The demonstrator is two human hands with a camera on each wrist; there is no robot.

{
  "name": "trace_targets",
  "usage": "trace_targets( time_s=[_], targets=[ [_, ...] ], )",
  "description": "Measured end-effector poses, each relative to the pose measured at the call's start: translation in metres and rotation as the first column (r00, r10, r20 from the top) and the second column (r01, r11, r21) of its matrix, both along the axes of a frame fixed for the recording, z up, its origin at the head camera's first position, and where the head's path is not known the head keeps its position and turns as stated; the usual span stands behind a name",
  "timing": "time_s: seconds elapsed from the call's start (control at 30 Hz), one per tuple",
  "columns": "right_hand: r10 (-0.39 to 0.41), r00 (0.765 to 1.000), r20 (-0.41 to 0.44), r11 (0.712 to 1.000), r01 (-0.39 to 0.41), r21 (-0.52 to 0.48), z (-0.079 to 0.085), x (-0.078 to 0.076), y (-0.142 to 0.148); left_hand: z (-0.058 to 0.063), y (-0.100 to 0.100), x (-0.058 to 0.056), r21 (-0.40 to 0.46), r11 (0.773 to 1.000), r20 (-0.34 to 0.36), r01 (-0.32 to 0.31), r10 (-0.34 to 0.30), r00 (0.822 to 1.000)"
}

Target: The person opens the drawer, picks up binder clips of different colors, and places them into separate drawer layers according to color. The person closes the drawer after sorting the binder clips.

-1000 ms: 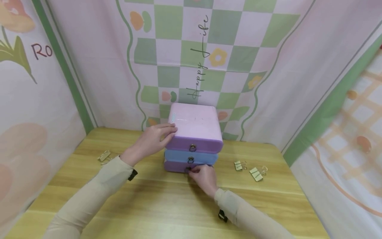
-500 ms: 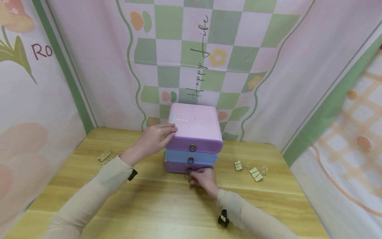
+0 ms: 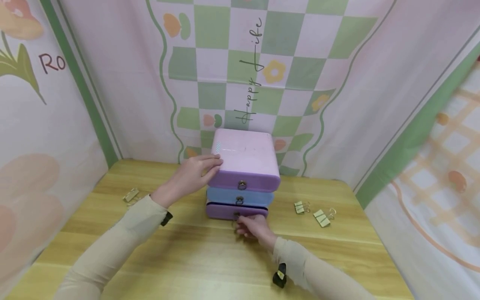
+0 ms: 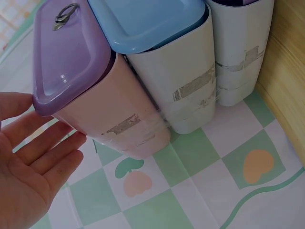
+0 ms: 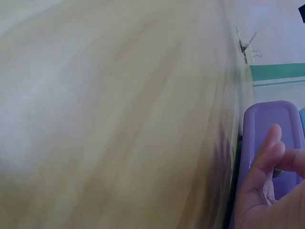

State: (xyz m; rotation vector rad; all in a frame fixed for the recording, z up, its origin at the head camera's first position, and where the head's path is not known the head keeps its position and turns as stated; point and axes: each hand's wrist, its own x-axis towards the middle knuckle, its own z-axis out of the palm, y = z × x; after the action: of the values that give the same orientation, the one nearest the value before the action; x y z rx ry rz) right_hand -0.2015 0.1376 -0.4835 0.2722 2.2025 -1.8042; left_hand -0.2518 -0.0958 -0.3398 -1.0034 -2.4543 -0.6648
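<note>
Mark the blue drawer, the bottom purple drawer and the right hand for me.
Blue drawer [image 3: 228, 196]: head view, on its front face.
Bottom purple drawer [image 3: 223, 211]: head view, left of centre on its front face.
Right hand [image 3: 256, 227]: head view, on the back of the hand.

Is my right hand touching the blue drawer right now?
Apart. The head view shows your right hand below the blue drawer, with part of the bottom purple drawer visible between them.
</note>
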Motion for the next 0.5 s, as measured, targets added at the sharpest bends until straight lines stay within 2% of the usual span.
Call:
trace_targets(
  time_s=[0.17,0.4,0.5],
  targets=[
    [0.02,0.999,0.03,0.999,-0.019,-0.025,0.001,0.006,0.0,0.001,0.0,0.001,-0.007,1.0,-0.007,0.002,-0.002,1.0],
    [0.037,0.999,0.04,0.983,-0.03,-0.18,0.004,0.016,0.0,0.002,0.0,0.001,-0.006,1.0,-0.012,-0.002,0.002,1.0],
    [0.03,0.999,0.045,0.978,-0.02,-0.208,0.002,0.018,-0.001,0.001,0.001,0.001,-0.006,1.0,-0.013,-0.004,0.004,1.0]
  ],
)
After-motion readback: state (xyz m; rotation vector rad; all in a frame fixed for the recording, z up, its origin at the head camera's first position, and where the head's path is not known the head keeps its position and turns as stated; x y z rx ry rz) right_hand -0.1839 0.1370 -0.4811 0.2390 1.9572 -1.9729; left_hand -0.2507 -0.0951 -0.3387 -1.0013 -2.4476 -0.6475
